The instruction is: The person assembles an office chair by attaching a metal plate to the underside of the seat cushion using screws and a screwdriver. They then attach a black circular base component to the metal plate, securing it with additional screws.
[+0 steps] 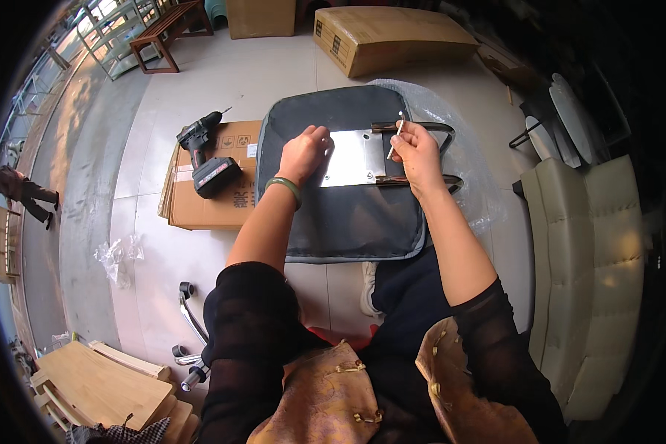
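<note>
A flat, rectangular plate of shiny silver metal (351, 159) is seen on a broad, dark-grey, round-cornered cushioned pad (340, 226), between the 2 hands, its long axis directed left to right. By the right hand (419, 154), a slim, whitish rod (394, 145) is gripped between thumb and fingers near the plate's right end, its long axis held roughly crosswise to the plate's. The left hand (305, 154), fingers curled narrow, is placed nearer the left end; whether anything is pinched there cannot be told.
</note>
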Demonstrator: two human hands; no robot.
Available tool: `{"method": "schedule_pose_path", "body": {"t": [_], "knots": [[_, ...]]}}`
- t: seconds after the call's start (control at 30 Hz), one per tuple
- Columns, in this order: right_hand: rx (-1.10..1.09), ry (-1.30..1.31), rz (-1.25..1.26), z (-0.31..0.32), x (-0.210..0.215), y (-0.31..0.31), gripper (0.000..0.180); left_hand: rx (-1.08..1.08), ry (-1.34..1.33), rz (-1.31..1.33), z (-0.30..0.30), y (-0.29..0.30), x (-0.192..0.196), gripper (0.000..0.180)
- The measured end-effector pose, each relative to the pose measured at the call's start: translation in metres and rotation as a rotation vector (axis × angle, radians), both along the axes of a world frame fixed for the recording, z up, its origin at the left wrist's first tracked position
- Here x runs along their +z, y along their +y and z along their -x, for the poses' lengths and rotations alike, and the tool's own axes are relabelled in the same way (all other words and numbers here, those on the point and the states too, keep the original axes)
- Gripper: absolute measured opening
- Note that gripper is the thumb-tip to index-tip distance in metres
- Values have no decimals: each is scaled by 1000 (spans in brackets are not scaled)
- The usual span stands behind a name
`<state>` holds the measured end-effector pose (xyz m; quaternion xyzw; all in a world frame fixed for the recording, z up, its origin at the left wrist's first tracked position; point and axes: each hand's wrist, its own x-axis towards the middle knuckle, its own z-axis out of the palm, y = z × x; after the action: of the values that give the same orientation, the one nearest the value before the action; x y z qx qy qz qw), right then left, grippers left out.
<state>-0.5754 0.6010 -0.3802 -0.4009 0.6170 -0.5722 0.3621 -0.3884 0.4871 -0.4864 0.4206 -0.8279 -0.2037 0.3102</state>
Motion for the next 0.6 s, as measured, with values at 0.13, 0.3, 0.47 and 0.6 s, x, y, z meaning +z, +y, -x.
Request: {"method": "schedule_pose_path", "body": {"t": [0.13,0.3,0.47,0.6], "knots": [[11,38,-2,-1,0,-2,22,4,-50,130,0,-2,0,11],[6,23,-12,2,2,-1,18,14,-239,62,3,-11,12,24],[32,47,-48,0,-5,-9,20,167,-175,-17,24,-5,20,31],[32,118,-13,5,-11,-18,15,-26,-109,-39,7,-12,15,25]]}}
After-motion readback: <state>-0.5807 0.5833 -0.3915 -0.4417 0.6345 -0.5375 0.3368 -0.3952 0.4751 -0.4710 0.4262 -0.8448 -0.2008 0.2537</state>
